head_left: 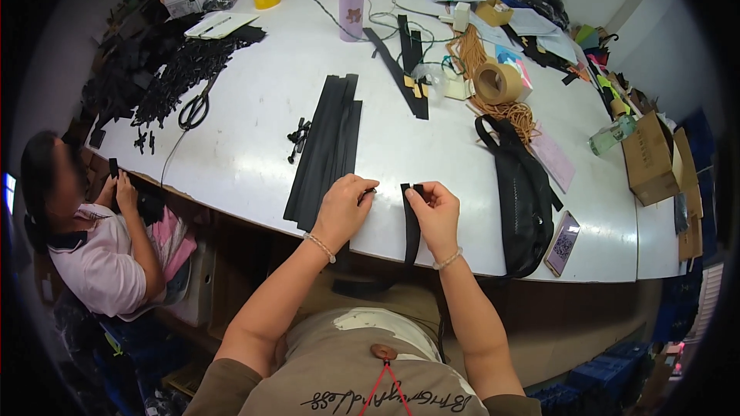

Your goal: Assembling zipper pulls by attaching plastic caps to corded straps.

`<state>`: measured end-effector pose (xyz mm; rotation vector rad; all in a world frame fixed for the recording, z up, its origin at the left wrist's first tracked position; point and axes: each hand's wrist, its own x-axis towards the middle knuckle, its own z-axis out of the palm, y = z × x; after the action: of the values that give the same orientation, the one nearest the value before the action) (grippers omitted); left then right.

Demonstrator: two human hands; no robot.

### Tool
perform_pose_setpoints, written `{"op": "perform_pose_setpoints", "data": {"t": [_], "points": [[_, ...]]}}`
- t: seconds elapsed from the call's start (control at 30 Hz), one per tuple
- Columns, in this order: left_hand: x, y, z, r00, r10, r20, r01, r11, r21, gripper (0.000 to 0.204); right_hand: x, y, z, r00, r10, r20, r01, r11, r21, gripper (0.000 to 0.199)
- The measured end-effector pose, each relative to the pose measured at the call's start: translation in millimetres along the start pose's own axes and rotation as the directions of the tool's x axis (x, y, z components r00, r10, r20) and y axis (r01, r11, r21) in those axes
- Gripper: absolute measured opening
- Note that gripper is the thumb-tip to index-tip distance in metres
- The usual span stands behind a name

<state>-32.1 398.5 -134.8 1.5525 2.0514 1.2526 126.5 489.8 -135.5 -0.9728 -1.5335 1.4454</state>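
Note:
Over the table's front edge, my left hand (343, 206) is closed, with a small black piece (369, 192) pinched at the fingertips; it looks like a zipper slider. My right hand (436, 216) grips the top end of a black zipper tape (412, 231) between thumb and fingers. That end is parted in two, and the rest hangs down past the table edge toward my lap. A gap separates the two hands. Left of them lies a bundle of long black tapes (327, 139), with several small black pieces (298, 139) beside it.
On the white table (432, 150) lie a black bag (520, 200), a phone (563, 243), a tape roll (497, 83), and scissors (194, 112) by a black heap (173, 69). A bottle (351, 4) stands at the back. A co-worker (108, 239) sits at left.

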Motion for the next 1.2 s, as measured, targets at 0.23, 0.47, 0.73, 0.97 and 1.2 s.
{"op": "perform_pose_setpoints", "data": {"t": [0.23, 0.47, 0.73, 0.97, 1.2], "points": [[21, 72, -92, 0.957, 0.203, -0.208, -0.239, 0.957, -0.164, 0.035, 34, 40, -10, 0.985, -0.085, -0.151, 0.078, 0.996, -0.049, 0.011], [1, 91, -80, 0.962, 0.243, -0.126, -0.271, 0.911, -0.311, 0.033, 23, 25, 4, 0.984, -0.152, -0.089, 0.121, 0.950, -0.288, 0.013], [-18, 109, -110, 0.943, 0.310, -0.123, -0.334, 0.881, -0.336, 0.030, 27, 32, -4, 0.990, -0.124, -0.061, 0.106, 0.966, -0.236, 0.012], [-24, 128, -131, 0.901, 0.402, -0.161, -0.433, 0.826, -0.362, 0.028, 24, 27, -6, 0.990, -0.127, -0.068, 0.101, 0.948, -0.301, 0.013], [-19, 151, -137, 0.840, 0.500, -0.209, -0.539, 0.728, -0.423, 0.025, 21, 23, -4, 0.993, -0.107, -0.057, 0.088, 0.959, -0.269, 0.014]]}}
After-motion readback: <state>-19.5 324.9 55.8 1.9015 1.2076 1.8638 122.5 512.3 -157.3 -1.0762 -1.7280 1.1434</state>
